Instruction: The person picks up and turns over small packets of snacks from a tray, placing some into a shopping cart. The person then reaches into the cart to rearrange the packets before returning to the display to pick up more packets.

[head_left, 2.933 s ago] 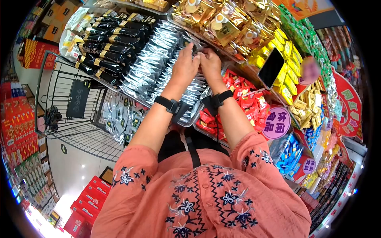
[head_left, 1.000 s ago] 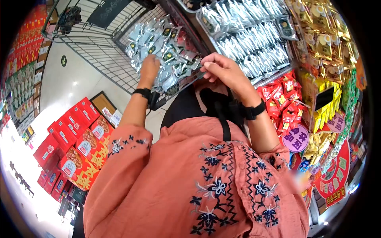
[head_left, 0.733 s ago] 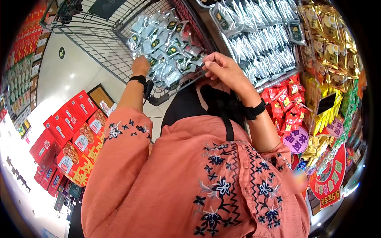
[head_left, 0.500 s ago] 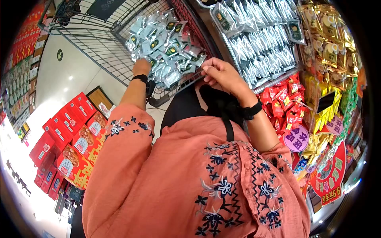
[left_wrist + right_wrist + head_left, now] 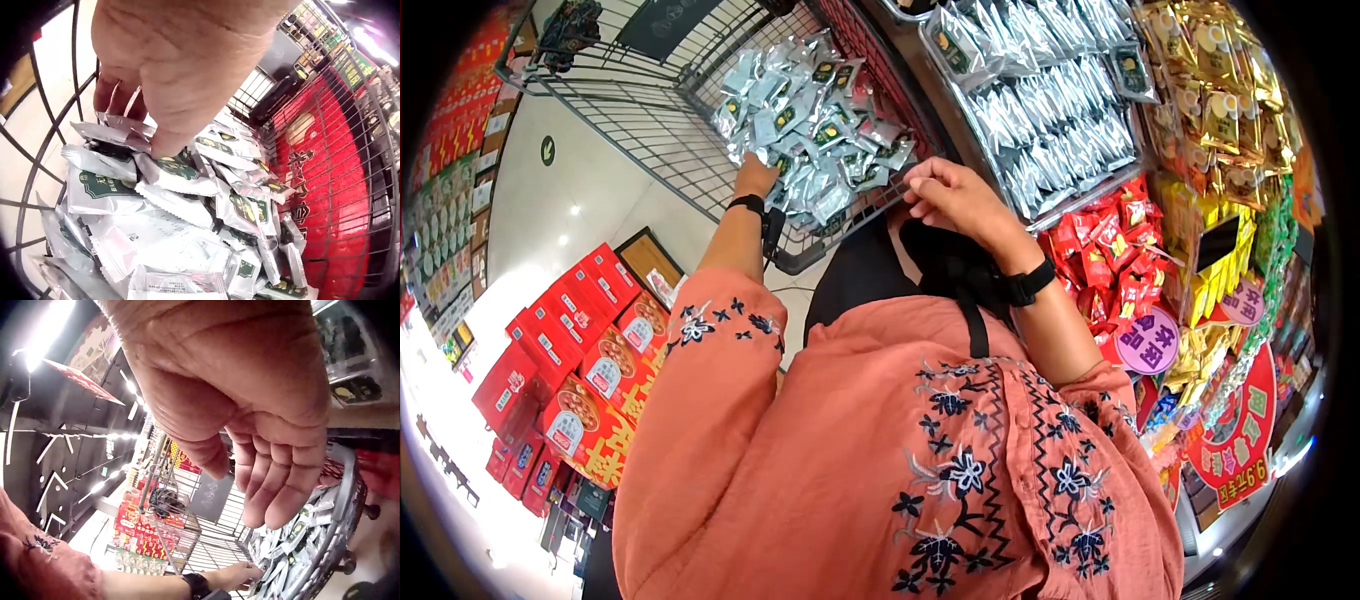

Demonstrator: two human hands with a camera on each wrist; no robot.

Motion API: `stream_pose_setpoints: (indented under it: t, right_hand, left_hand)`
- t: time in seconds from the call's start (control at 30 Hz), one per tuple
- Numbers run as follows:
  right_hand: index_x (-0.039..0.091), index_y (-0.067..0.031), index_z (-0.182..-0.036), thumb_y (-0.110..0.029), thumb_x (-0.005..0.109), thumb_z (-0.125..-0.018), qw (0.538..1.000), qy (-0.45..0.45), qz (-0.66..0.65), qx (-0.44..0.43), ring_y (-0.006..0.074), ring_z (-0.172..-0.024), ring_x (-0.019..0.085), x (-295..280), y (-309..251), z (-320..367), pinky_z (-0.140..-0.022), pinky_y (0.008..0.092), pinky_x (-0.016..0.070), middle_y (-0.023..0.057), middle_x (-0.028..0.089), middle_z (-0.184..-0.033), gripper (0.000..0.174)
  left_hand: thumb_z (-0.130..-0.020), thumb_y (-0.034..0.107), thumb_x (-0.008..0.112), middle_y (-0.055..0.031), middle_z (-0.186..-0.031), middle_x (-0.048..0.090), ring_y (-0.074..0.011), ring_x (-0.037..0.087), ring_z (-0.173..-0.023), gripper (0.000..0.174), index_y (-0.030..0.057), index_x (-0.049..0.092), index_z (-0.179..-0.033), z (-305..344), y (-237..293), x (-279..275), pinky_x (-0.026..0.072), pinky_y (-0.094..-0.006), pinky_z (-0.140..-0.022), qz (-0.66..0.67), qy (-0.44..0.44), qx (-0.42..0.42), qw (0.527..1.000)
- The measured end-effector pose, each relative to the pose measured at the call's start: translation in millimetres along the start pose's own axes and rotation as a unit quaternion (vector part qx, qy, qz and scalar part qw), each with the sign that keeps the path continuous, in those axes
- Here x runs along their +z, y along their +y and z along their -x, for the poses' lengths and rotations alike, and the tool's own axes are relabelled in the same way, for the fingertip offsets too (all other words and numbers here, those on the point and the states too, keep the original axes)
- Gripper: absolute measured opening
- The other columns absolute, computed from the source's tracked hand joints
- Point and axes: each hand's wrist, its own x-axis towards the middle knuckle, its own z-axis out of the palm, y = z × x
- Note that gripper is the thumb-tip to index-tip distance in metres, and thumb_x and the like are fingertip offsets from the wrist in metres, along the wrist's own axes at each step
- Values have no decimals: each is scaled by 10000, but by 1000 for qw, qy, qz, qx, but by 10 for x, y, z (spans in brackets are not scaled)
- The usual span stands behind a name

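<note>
My left hand (image 5: pixel 754 178) reaches over the near side of the wire shopping cart (image 5: pixel 628 118). In the left wrist view its thumb and fingers pinch a silver snack packet (image 5: pixel 119 132) at the edge of a heap. That heap of silver packets (image 5: pixel 805 130), with dark green labels, fills the near end of the cart. My right hand (image 5: pixel 955 200) holds nothing; its fingers are relaxed and gently bent, palm facing in the right wrist view. It hovers by the cart's corner, in front of a clear tray (image 5: pixel 1090 197) of upright silver packets (image 5: pixel 1050 120).
Red-wrapped snacks (image 5: pixel 1105 245), yellow packs (image 5: pixel 1225 270) and gold packs (image 5: pixel 1230 110) line the display on the right. A dark phone-like screen (image 5: pixel 1218 242) stands among them. Red gift boxes (image 5: pixel 590 310) are stacked on the floor at left.
Both hands have left the tray on the display; the view has swung towards the cart. My left hand moved into the cart, then shifted left along the heap. My right hand barely moved lately.
</note>
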Motion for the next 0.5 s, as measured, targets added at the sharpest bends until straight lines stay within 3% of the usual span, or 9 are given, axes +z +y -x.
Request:
stream_pose_setpoints:
  t: [0.03,0.13,0.2,0.27,0.37,0.47,0.5]
  right_hand:
    - [604,-95,-1114,-291,572,-995,1000,3,-3,9,66,-806,614,9,-1,18,-716,230,506,-4,649,-979,232]
    - [604,-96,-1115,-291,573,-993,1000,4,-8,18,65,-807,613,28,-14,63,-720,230,507,-7,649,-979,231]
    - [603,-97,-1114,-291,574,-993,1000,6,-7,13,63,-804,611,21,-46,89,-720,229,506,-8,649,-977,230]
    - [603,-98,-1111,-292,575,-993,1000,8,-3,3,61,-800,609,32,-95,108,-720,226,505,-8,649,-972,229]
    - [601,-87,-1122,-289,580,-987,1000,8,-15,6,73,-802,611,44,-236,183,-722,232,508,0,654,-973,244]
    - [598,-67,-1132,-281,585,-979,997,10,-7,-73,91,-807,617,32,-270,181,-727,244,515,8,658,-975,264]
    - [594,-41,-1153,-269,591,-970,997,25,4,-74,103,-812,621,70,-388,261,-731,254,521,17,657,-1000,293]
  left_hand:
    - [-841,312,675,-300,-1176,640,-437,626,-1106,571,-47,496,-1247,94,69,-29,493,-456,-934,-19,11,-17,1000]
    - [-870,265,611,-264,-1112,673,-436,641,-1055,420,7,570,-1198,158,78,-80,499,-484,-905,-110,18,47,993]
    - [-877,236,564,-236,-1045,690,-424,645,-1017,300,44,651,-1090,213,97,-106,501,-525,-841,-86,105,1,991]
    - [-877,243,545,-207,-1105,689,-401,661,-996,323,38,659,-1099,434,200,-356,514,-495,-852,-23,144,34,989]
    - [-900,239,561,-179,-1010,708,-340,688,-897,314,12,650,-1098,458,64,-576,535,-428,-796,128,127,121,976]
    - [-922,234,590,-97,-932,684,-213,670,-822,299,-5,643,-1094,903,456,-994,540,-331,-758,390,7,93,916]
    - [-949,229,600,-26,-923,639,-125,626,-818,252,11,635,-1070,1030,583,-1095,533,-277,-752,460,-39,101,881]
